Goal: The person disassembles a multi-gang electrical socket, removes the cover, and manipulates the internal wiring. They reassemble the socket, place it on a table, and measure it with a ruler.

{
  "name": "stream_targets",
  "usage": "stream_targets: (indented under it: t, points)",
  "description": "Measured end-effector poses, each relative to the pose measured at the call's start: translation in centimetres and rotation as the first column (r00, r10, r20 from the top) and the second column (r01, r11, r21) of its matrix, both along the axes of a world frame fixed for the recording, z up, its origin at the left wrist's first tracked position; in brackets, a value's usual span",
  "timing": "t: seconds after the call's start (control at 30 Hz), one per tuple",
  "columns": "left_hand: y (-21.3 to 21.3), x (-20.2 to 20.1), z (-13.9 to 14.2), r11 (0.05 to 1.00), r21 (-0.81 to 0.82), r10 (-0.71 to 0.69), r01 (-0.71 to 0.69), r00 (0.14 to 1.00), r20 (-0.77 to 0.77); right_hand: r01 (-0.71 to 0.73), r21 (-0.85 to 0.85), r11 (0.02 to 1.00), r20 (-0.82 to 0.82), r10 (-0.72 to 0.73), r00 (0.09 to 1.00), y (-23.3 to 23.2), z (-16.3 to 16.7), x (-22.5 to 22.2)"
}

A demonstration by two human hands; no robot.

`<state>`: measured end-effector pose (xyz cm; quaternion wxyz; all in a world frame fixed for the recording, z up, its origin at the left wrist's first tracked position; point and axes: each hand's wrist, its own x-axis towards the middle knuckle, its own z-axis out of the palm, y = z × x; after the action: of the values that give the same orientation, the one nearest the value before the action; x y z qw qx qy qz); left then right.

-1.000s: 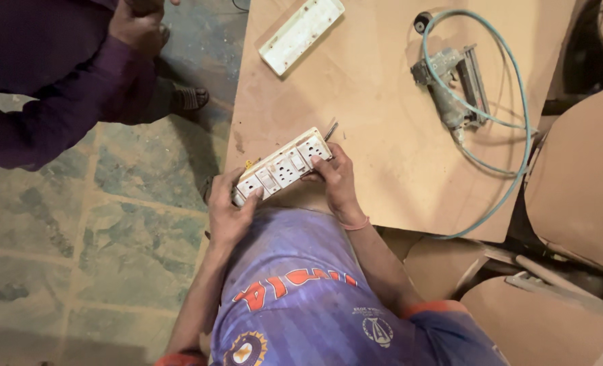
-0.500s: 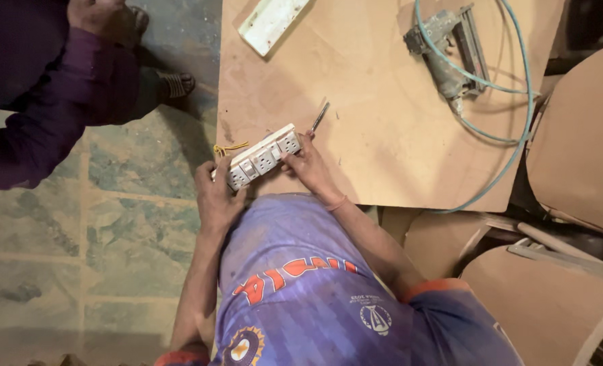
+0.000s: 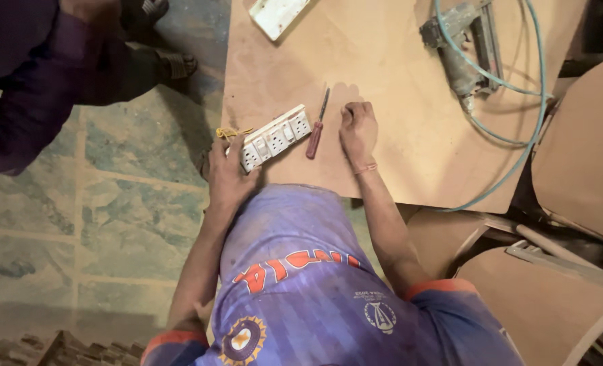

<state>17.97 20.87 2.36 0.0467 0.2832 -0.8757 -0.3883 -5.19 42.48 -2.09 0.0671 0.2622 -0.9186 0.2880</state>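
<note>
The white switch-and-socket board point(image 3: 274, 137) lies slantwise on the plywood sheet point(image 3: 383, 74) close to its left edge, its long body running from about 8 o'clock up to 2 o'clock, with a row of pale rockers and sockets on its face and a curl of yellow wire point(image 3: 230, 132) poking out at its 9 o'clock end, right at the sheet's rim. The left hand point(image 3: 228, 169) rests at the board's lower end, at 7 o'clock, fingers wrapped loosely on that corner and touching it. Just beside the board at 3 o'clock lies a screwdriver point(image 3: 316, 125) with a dark red handle, shaft pointing to 12 o'clock, untouched. The right hand point(image 3: 359, 130) sits just past the screwdriver, curled into a loose fist with knuckles pressed on the wood, holding nothing that can be seen. Bare plywood stretches between the fist and the far edge, leaving open room toward 12 and 1 o'clock. At 12 o'clock, cut by the frame's top, is a white rectangular plate point(image 3: 277, 15). At 2 o'clock a grey nail gun point(image 3: 465, 47) lies with its pale blue hose point(image 3: 528, 88) looping down toward the sheet's right edge. At 10 o'clock, off the sheet, a second person's dark purple sleeve point(image 3: 23, 102) and sandalled foot point(image 3: 172, 66) stand on the green stone floor point(image 3: 111, 217). At 4 o'clock, curved plywood pieces point(image 3: 579, 142) crowd the right side.
</note>
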Motion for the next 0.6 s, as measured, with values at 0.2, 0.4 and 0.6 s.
stream_targets:
  t: [0.2, 0.4, 0.6]
  points:
    - [-0.4, -0.5, 0.4, 0.999, 0.046, 0.009, -0.012, 0.997, 0.072, 0.026, -0.092, 0.995, 0.147, -0.012, 0.989, -1.1, 1.3, 0.5]
    - [-0.4, -0.4, 0.1, 1.0, 0.021, 0.004, -0.005, 0.999, 0.034, -0.042, -0.398, 0.916, 0.436, 0.229, 0.871, -4.5, 5.2, 4.6]
    - [-0.4, -0.3, 0.2, 0.999, 0.032, 0.009, -0.009, 1.0, 0.001, -0.025, -0.419, 0.908, 0.528, 0.265, 0.807, -7.0, 7.7, 5.6]
